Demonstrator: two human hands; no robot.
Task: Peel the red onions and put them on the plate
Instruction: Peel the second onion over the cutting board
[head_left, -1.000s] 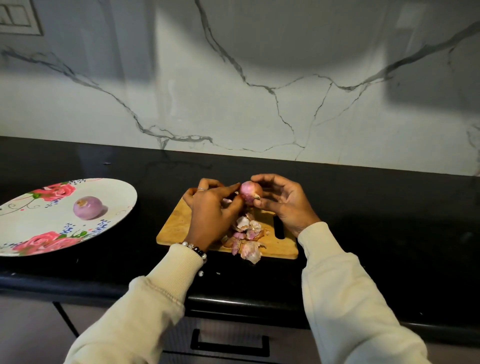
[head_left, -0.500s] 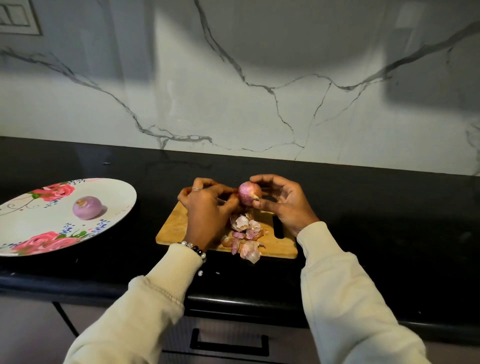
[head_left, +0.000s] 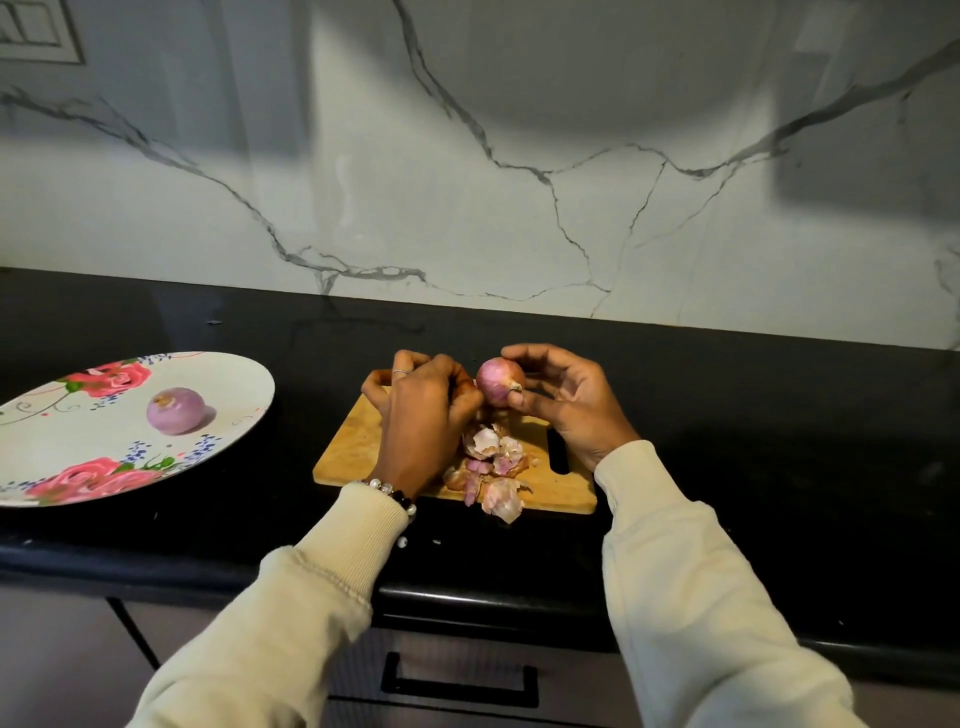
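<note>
Your right hand (head_left: 566, 402) is pinching the red onion (head_left: 498, 381) above the cutting board (head_left: 358, 441), while your left hand (head_left: 423, 410) is curling beside it; whether it is holding anything, I cannot tell. A peeled onion (head_left: 175, 410) is sitting on the plate (head_left: 234, 384), far left.

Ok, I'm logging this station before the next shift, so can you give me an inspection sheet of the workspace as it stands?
Surface: glossy black stone counter bearing a rectangular wooden cutting board.
Job's things: one peeled purple onion on the oval rose-patterned plate; a partly peeled red onion held above the board.
Clutter: loose pink onion skins heaped on the board's near edge.
Grippers: right hand pinches the held onion; left hand is curled beside it, its fingertips hidden.
Cables: nothing seen.
Surroundings: white marble-veined backsplash; drawer with black handle below.
</note>
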